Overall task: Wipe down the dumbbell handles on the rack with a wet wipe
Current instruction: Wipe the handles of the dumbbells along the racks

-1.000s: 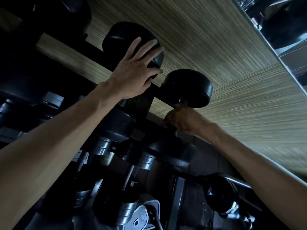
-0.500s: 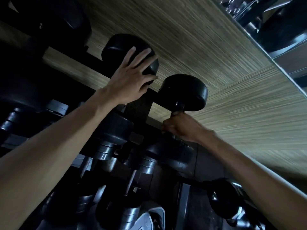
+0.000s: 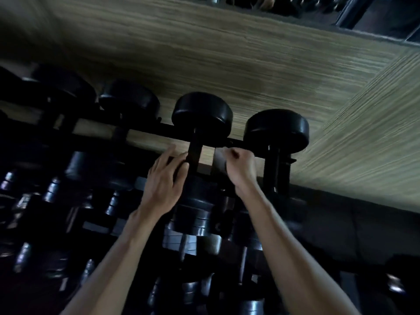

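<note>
Black dumbbells stand in a row on the top tier of a dark rack (image 3: 145, 130). My left hand (image 3: 164, 178), fingers straight, lies beside the handle (image 3: 195, 155) of the dumbbell second from the right (image 3: 202, 114). My right hand (image 3: 241, 167) is curled and pinches a pale wet wipe (image 3: 219, 160) between that handle and the handle (image 3: 276, 164) of the rightmost dumbbell (image 3: 276, 130). The wipe is dim and partly hidden by my fingers.
A striped wood-look wall (image 3: 204, 53) runs behind the rack and turns a corner at the right. Several more dumbbells (image 3: 52, 189) with shiny collars fill the lower tiers. A mirror edge (image 3: 341, 14) shows at the top right.
The view swung right and levelled. My left hand came off the dumbbell head and dropped beside the handle. My right hand left the rightmost handle and moved left with the wipe.
</note>
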A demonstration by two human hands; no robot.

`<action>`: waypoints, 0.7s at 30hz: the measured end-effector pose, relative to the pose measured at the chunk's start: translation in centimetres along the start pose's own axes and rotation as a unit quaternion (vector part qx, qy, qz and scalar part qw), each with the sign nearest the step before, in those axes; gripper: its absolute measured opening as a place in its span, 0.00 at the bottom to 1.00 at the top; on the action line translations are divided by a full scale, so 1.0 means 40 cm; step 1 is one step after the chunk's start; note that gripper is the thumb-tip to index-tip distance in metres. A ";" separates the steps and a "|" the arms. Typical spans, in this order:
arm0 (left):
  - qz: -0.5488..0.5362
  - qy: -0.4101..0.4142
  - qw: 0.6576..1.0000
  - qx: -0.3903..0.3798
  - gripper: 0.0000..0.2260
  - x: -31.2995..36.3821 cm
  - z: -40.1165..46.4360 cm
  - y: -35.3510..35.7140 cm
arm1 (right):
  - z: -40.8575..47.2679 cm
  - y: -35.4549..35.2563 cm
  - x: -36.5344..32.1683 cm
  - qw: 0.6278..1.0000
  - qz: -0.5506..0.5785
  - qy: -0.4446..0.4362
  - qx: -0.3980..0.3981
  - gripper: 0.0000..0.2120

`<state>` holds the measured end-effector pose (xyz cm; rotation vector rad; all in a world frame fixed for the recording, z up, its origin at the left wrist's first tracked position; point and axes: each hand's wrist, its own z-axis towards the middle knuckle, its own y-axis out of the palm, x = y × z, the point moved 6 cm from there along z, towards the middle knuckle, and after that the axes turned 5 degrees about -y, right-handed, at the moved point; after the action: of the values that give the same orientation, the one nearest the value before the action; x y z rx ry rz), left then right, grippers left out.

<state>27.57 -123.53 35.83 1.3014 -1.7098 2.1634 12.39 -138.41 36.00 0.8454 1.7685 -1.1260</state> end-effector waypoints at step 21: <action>-0.074 0.022 0.992 0.100 0.19 -0.006 -0.004 -0.003 | 0.035 0.155 0.042 0.981 -0.055 0.031 -0.185 0.18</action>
<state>27.71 -123.27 35.77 1.3671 -1.3621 2.3038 17.47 -137.27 31.97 0.5672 2.0148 -0.8063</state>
